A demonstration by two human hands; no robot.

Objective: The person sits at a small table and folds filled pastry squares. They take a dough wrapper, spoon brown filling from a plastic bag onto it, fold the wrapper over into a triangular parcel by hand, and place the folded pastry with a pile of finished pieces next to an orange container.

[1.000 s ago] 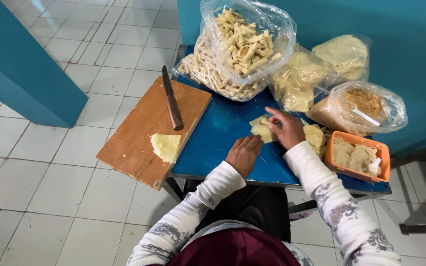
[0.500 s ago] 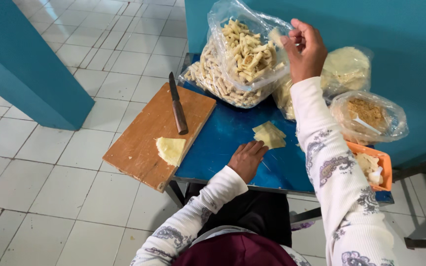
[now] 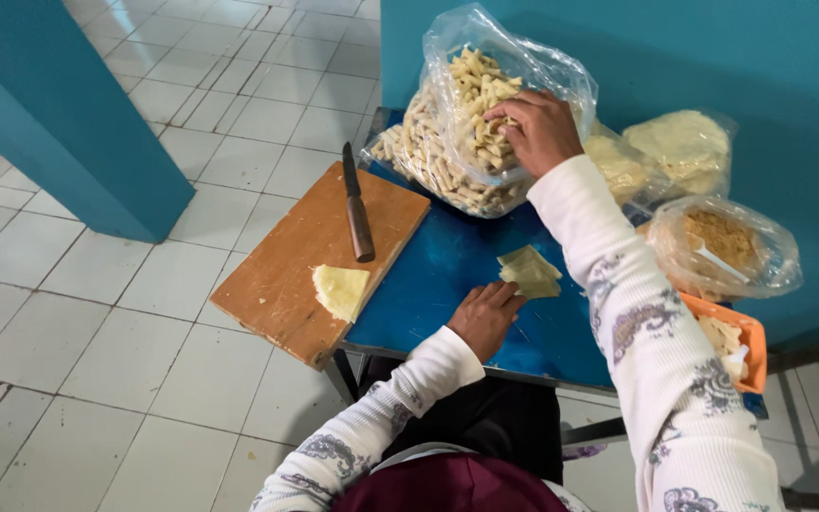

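Now the right hand (image 3: 535, 128) is shown lowered into the mouth of the clear plastic bag (image 3: 485, 114) of rolled pastry sticks, whereas half a second ago it was raised above the bag with a piece held up. Its fingers are curled down among the sticks; whether a stick is pinched cannot be told. The left hand (image 3: 485, 318) is kept flat on the blue table (image 3: 447, 265), fingers together, its fingertips just beside the folded dough pieces (image 3: 528, 270), as before. To the left, a wooden cutting board (image 3: 286, 275) is laid over the table's edge, bearing a knife (image 3: 357, 204) and a folded dough triangle (image 3: 338, 289), both unmoved. Behind and to the right, further bags of dough (image 3: 684, 147), a bag of brown filling (image 3: 722, 246) and an orange tray (image 3: 746, 346) are seen.
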